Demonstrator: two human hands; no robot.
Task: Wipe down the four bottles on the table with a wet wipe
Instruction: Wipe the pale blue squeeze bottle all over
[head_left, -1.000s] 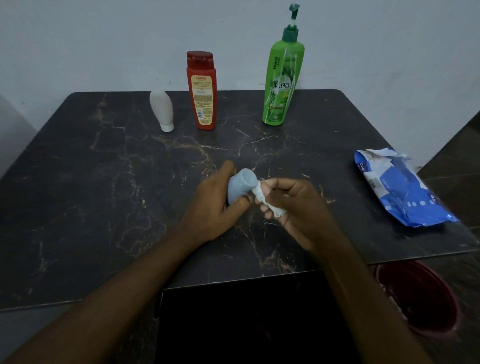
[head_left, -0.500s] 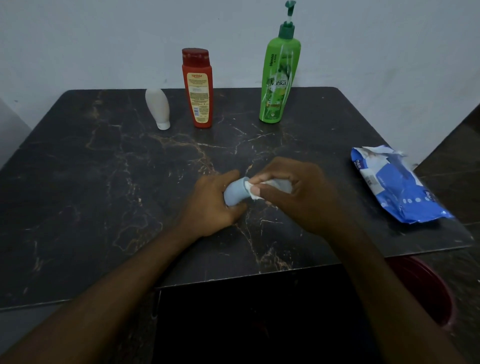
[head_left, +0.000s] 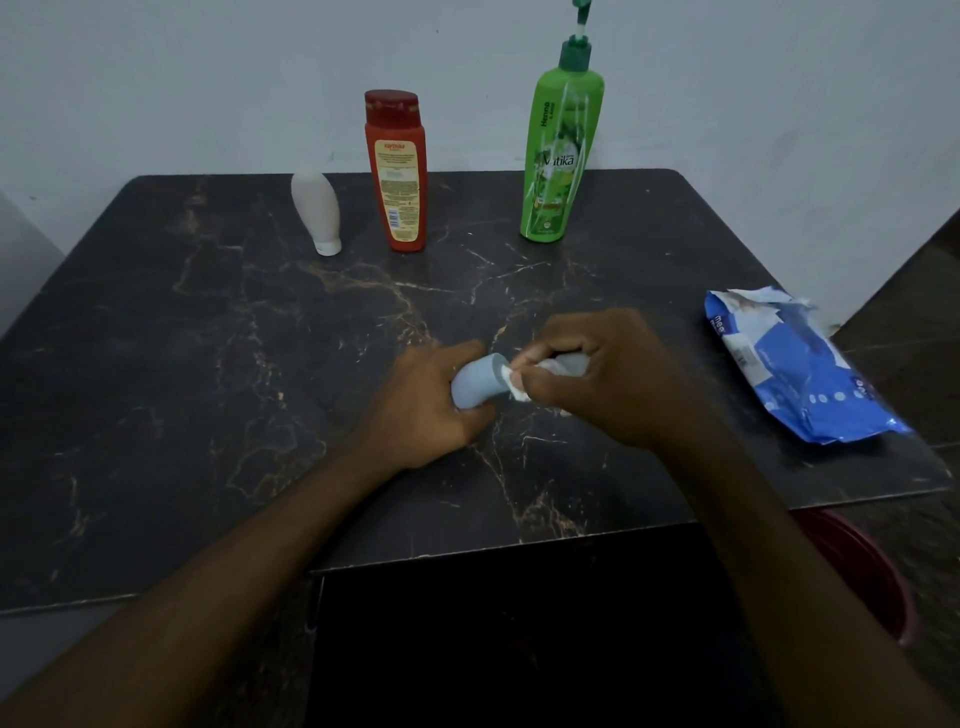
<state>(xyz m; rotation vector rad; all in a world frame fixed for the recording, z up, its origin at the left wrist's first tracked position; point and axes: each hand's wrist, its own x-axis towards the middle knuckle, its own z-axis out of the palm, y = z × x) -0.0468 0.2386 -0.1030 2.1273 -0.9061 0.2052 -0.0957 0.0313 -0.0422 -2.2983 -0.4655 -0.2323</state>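
Note:
My left hand (head_left: 423, 410) grips a small pale blue bottle (head_left: 475, 383) lying on its side over the middle of the dark marble table (head_left: 182, 389). My right hand (head_left: 610, 379) is closed over the bottle's right end, pinching a crumpled white wet wipe (head_left: 514, 382) against it. That end of the bottle is hidden under my fingers. At the back stand three other bottles: a small white one (head_left: 317, 213) standing on its cap, a red one (head_left: 397, 171) and a tall green pump bottle (head_left: 558, 150).
A blue pack of wet wipes (head_left: 800, 369) lies near the table's right edge. A dark red bin (head_left: 857, 571) sits on the floor below the front right corner. A pale wall rises just behind the table.
My right hand has moved from beside the bottle's tip to over its right end, covering it with the wipe. The bottle has tilted down to lie flatter.

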